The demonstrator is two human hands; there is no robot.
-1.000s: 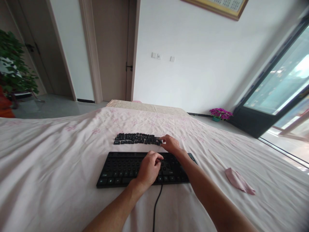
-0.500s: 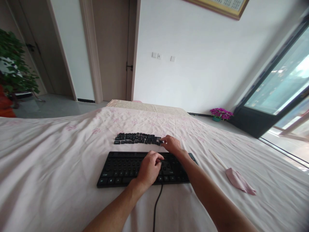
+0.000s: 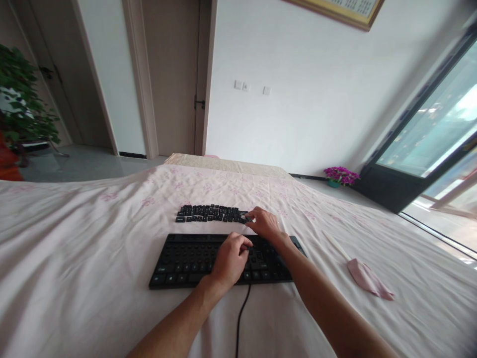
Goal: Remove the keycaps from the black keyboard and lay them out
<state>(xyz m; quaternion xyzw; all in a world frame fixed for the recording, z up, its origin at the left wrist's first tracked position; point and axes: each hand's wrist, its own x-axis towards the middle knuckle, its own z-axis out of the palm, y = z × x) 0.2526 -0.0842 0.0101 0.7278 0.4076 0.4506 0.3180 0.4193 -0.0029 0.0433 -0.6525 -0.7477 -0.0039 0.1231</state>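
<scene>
A black keyboard [image 3: 179,278] lies on the cloth, with keycaps gone from much of it and its cable running toward me. My left hand [image 3: 230,256] rests over its middle, thumb and fingers closed together; whatever they may hold is too small to make out. Behind the keyboard, several loose black keycaps [image 3: 208,213] are laid out in rows. At the right end of these rows is my right hand [image 3: 264,223], its fingertips pinched on a keycap. My right forearm crosses above the keyboard's right part and hides some of it.
A pale cloth with pink flowers [image 3: 112,238] covers the surface. To the right lies a thin stick with a pink cloth piece [image 3: 368,279] at its end. Farther off are a potted purple flower [image 3: 341,175], a wooden door [image 3: 171,74] and a leafy plant [image 3: 24,99].
My right hand has shifted very slightly left at the end of the keycap rows. My left hand and the keyboard stay practically where they were.
</scene>
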